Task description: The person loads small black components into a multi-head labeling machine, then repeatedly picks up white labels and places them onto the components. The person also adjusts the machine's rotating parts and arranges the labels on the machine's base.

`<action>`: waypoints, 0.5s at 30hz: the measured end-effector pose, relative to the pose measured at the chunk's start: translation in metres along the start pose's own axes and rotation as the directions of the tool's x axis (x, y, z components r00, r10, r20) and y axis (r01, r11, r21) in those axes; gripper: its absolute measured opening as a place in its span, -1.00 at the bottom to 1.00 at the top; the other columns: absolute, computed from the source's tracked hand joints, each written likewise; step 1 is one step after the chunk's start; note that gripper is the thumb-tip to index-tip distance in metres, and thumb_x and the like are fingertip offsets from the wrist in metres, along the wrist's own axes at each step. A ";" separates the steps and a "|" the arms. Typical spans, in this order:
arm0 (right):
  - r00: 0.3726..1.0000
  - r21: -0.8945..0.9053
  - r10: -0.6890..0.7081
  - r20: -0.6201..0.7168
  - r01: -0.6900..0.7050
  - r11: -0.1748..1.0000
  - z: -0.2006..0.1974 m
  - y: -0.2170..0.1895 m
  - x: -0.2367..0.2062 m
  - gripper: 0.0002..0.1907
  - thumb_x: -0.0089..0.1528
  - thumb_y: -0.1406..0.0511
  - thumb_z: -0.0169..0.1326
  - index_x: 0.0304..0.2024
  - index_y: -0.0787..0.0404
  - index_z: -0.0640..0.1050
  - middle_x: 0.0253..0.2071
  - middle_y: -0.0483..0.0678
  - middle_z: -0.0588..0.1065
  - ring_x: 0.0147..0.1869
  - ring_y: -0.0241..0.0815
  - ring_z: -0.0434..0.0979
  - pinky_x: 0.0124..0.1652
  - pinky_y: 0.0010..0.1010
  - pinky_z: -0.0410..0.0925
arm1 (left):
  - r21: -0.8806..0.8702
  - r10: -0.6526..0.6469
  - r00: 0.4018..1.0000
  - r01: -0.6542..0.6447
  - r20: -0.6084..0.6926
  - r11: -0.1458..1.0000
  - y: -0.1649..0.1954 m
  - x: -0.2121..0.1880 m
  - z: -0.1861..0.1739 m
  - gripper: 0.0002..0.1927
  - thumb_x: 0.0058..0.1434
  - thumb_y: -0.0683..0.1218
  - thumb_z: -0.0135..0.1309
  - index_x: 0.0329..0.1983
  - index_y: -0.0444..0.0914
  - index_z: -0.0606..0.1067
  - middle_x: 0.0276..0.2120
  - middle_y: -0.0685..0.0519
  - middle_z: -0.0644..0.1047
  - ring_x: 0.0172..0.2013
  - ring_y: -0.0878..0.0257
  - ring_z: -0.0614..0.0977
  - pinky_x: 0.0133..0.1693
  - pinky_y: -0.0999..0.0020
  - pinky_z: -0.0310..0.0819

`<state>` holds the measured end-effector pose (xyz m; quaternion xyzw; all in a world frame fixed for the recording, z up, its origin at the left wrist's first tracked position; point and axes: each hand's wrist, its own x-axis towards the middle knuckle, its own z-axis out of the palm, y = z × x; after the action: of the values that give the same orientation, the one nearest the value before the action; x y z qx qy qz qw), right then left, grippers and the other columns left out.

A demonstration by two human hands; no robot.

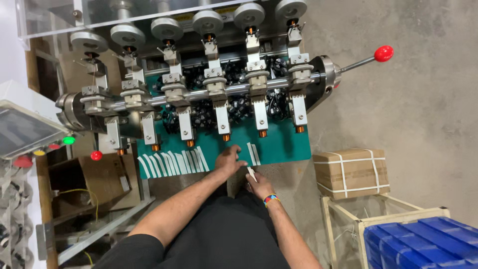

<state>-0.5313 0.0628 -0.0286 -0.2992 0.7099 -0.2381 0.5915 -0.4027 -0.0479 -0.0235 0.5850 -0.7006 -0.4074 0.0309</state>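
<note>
Head view: two bare hands at the front edge of a green mat under a six-station winding machine.

At the mat's (279,144) near edge the left hand (230,160) lies palm down, fingers loosely spread and closed on nothing, between a long row of white strips (172,163) on its left and a pair of strips (254,153) on its right. Just below it the right hand (259,185), with a coloured wristband (270,199), pinches one white strip (252,174) that sticks up from the fingers; its lower end is hidden in the grip. Whether the left fingertips press a strip cannot be made out. Black parts behind the machine's arms (219,107) are too crowded to tell apart. A red-knobbed lever (383,53) juts right. The blue bin (423,244) and the control panel (25,130) are cut off by the frame; a strapped cardboard box (351,172) sits beside the mat.
</note>
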 end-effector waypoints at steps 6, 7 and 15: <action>0.974 0.126 -0.130 0.184 0.107 0.986 0.012 0.031 -0.032 -0.61 0.32 0.06 0.06 0.02 0.17 0.55 -0.44 -0.16 0.48 -0.42 -0.40 0.45 -0.40 -0.50 0.36 | 0.075 0.030 0.906 -0.067 0.421 0.995 -0.017 -0.017 0.008 -0.70 -0.07 0.01 0.47 -0.43 -0.17 0.57 -0.35 -0.01 0.62 -0.29 0.09 0.64 -0.22 0.15 0.52; 0.981 0.188 -0.118 0.156 0.088 0.978 0.012 0.035 -0.032 -0.60 0.35 0.05 -0.01 -0.02 0.21 0.57 -0.45 -0.17 0.47 -0.44 -0.40 0.43 -0.41 -0.50 0.36 | 0.082 0.098 0.948 -0.128 0.304 0.988 -0.014 -0.015 0.007 -0.75 -0.03 -0.03 0.43 -0.45 -0.19 0.56 -0.32 -0.01 0.60 -0.29 0.05 0.64 -0.24 0.13 0.53; 0.994 0.396 0.009 -0.110 0.036 0.918 0.014 0.022 -0.001 -0.52 0.43 0.08 -0.12 -0.28 0.37 0.54 -0.62 -0.15 0.37 -0.58 -0.33 0.32 -0.53 -0.42 0.22 | 0.271 0.161 0.986 -0.168 0.047 0.948 0.031 0.038 -0.011 -0.86 0.18 -0.11 0.25 -0.33 -0.23 0.52 -0.10 -0.02 0.55 -0.23 -0.02 0.70 -0.21 0.11 0.61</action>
<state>-0.5211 0.0798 -0.0455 -0.1644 0.6760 -0.3972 0.5985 -0.4335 -0.0862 -0.0143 0.5182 -0.7969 -0.3095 -0.0250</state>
